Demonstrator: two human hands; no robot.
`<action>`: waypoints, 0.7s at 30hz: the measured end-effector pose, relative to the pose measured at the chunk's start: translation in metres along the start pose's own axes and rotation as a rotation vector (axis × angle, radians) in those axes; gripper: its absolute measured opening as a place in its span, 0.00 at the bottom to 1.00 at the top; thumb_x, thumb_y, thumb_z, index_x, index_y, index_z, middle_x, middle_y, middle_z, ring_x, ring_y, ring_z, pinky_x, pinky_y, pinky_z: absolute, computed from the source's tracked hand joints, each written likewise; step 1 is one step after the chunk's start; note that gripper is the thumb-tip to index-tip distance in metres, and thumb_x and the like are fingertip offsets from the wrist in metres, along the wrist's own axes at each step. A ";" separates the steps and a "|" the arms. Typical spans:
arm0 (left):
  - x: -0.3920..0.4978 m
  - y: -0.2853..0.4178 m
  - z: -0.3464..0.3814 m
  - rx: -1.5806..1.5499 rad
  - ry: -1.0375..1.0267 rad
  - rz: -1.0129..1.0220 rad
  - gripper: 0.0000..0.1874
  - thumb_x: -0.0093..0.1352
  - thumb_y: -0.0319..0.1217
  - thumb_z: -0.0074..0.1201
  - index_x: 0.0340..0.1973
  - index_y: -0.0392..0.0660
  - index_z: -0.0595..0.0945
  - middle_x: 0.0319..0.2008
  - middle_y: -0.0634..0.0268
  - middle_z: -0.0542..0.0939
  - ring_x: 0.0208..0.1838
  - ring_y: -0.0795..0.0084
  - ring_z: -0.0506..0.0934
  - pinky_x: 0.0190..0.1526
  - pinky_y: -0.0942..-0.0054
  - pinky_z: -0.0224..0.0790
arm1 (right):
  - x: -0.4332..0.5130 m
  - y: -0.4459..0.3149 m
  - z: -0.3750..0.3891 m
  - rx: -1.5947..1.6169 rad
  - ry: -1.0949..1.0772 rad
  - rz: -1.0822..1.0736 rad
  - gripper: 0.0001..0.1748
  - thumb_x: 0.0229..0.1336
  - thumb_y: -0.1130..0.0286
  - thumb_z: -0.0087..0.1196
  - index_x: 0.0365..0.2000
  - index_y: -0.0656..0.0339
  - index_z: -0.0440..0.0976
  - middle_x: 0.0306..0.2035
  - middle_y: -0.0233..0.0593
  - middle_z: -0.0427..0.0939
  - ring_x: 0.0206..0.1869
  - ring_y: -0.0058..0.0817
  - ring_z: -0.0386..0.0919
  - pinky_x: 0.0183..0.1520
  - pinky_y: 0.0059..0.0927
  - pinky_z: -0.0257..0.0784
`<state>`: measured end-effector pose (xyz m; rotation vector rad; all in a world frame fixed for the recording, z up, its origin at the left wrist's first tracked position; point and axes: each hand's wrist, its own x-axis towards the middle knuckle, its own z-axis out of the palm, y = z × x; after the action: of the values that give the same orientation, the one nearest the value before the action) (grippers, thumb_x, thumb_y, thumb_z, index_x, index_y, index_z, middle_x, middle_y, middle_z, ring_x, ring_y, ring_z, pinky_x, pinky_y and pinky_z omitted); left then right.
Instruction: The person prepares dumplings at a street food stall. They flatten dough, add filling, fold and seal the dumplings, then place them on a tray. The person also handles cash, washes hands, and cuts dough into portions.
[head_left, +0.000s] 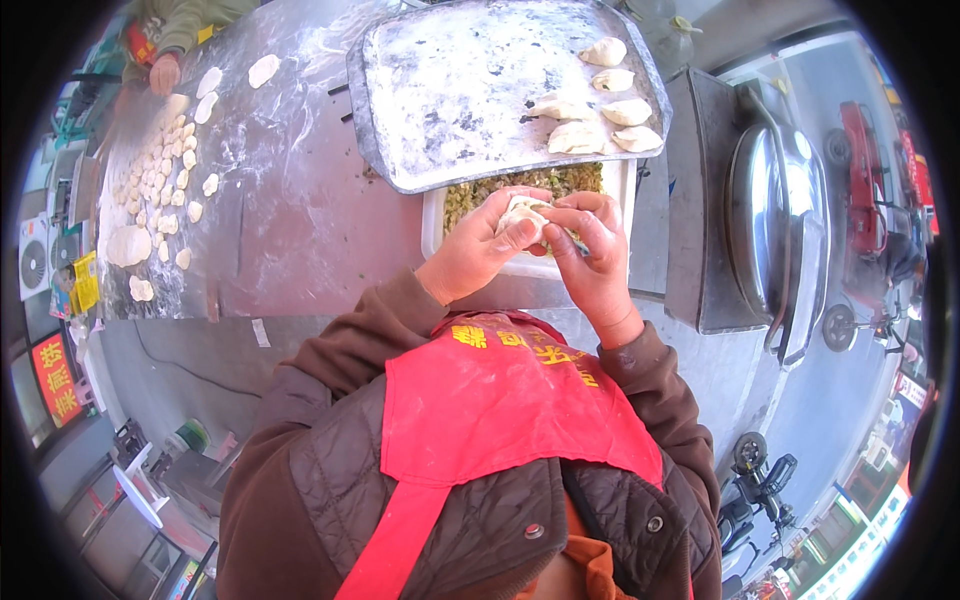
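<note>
Between my two hands is a dough dumpling (523, 214), partly folded over. My left hand (480, 241) cups it from the left, thumb across its front. The fingertips of my right hand (592, 234) pinch its right edge. Both hands are above a white plastic tub (433, 217) of chopped filling (480, 196), whose far part is hidden under a tray. On that floured metal tray (450, 82), several shaped dumplings (604, 52) lie at the right side. Whether filling sits inside the held dough cannot be seen.
Several small dough pieces (161, 180) and flattened wrappers (262, 71) lie on the floured table (300, 247) at left. Another person's hand (165, 73) rests at the far left end. To the right stands a metal cooker with a round lid (780, 217).
</note>
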<state>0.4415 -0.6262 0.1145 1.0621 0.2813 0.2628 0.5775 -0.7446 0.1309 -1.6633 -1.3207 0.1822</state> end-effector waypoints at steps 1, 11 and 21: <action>-0.002 0.000 -0.001 0.045 -0.006 -0.005 0.23 0.76 0.40 0.47 0.60 0.39 0.67 0.50 0.62 0.75 0.51 0.75 0.75 0.54 0.72 0.70 | 0.003 0.001 -0.002 -0.017 -0.050 -0.017 0.14 0.50 0.80 0.63 0.39 0.58 0.77 0.38 0.40 0.74 0.43 0.36 0.73 0.44 0.33 0.70; -0.010 0.001 0.010 -0.245 0.097 -0.050 0.19 0.78 0.42 0.42 0.54 0.42 0.73 0.48 0.67 0.76 0.46 0.80 0.74 0.52 0.74 0.69 | 0.001 0.012 0.002 0.708 -0.332 0.391 0.45 0.56 0.52 0.62 0.66 0.63 0.56 0.65 0.45 0.63 0.69 0.36 0.59 0.69 0.39 0.55; -0.010 0.000 0.017 -0.194 0.147 0.011 0.27 0.79 0.44 0.38 0.69 0.46 0.61 0.60 0.64 0.67 0.61 0.75 0.68 0.61 0.73 0.62 | 0.007 0.002 0.022 0.359 -0.264 0.084 0.15 0.65 0.67 0.49 0.48 0.63 0.76 0.58 0.49 0.70 0.63 0.45 0.66 0.65 0.39 0.60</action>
<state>0.4376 -0.6434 0.1235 0.8541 0.3749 0.3712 0.5677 -0.7261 0.1213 -1.4201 -1.3190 0.6695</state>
